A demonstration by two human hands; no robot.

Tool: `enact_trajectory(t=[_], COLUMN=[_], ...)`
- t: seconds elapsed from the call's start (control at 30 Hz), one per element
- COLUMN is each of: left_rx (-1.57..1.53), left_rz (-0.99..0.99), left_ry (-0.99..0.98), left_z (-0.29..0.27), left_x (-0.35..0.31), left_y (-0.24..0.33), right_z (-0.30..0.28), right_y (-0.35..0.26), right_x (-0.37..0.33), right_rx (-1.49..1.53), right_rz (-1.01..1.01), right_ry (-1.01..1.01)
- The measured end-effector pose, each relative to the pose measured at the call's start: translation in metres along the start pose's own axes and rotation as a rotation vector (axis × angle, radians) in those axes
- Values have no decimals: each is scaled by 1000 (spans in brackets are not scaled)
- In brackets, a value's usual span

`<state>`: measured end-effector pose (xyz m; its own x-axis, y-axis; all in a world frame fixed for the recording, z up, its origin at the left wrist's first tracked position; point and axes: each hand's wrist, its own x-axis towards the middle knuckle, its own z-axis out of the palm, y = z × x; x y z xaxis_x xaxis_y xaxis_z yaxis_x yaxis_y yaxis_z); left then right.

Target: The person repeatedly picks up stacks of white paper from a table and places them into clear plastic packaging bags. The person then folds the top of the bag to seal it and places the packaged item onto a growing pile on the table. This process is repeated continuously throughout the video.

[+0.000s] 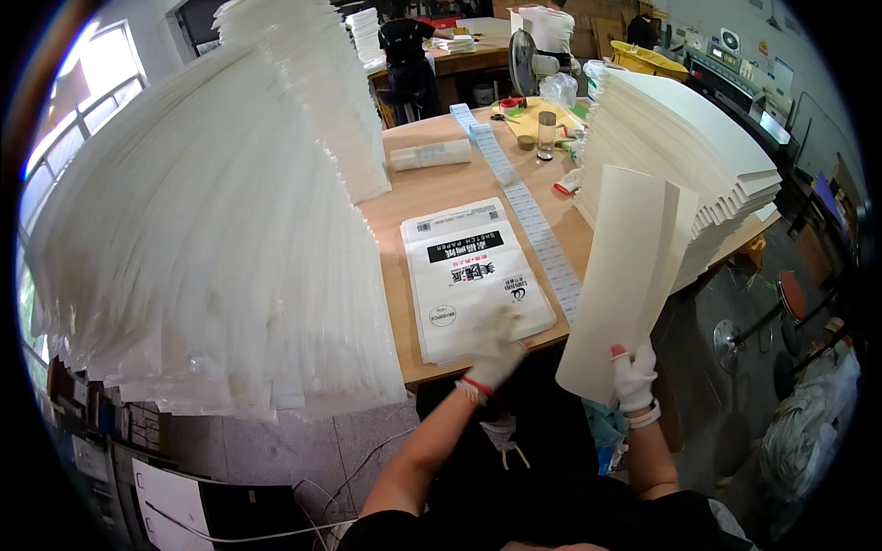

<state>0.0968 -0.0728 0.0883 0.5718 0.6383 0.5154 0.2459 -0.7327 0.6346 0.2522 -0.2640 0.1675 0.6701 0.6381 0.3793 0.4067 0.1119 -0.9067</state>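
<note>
My right hand (634, 376), in a white glove with the thumb tip bare, grips the lower edge of a curved batch of white paper sheets (620, 275). The batch stands tilted beside the table's front right edge. Over the near edge of a pile of printed clear plastic bags (459, 266) is my left hand (498, 354), also gloved, with a red band at the wrist. Motion smears its fingers, so I cannot see whether it touches the top bag. The bags lie flat on the wooden table (390, 303).
Tall stacks of plastic-wrapped paper (211, 211) fill the left side. Another paper stack (680, 138) stands at the right. A label strip (528, 207), a plastic roll (430, 155), a clear jar (547, 136) and scissors (501, 118) lie between. Two people work beyond a fan (524, 62).
</note>
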Motion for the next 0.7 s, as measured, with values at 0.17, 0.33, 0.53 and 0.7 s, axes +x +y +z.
enact_trajectory(t=[0.17, 0.33, 0.53, 0.7], left_rx=[399, 218, -419, -189], left_rz=[-485, -363, -552, -290], left_ry=[-474, -647, -475, -350], left_z=[-5, -13, -1, -54], left_x=[16, 55, 120, 161], left_y=[-92, -102, -141, -67], right_z=[-14, -6, 31, 72], right_y=[-14, -4, 34, 38], right_x=[10, -1, 2, 42], right_rx=[-225, -508, -811, -770], right_rz=[-21, -115, 145, 311], right_ry=[-152, -412, -910, -956])
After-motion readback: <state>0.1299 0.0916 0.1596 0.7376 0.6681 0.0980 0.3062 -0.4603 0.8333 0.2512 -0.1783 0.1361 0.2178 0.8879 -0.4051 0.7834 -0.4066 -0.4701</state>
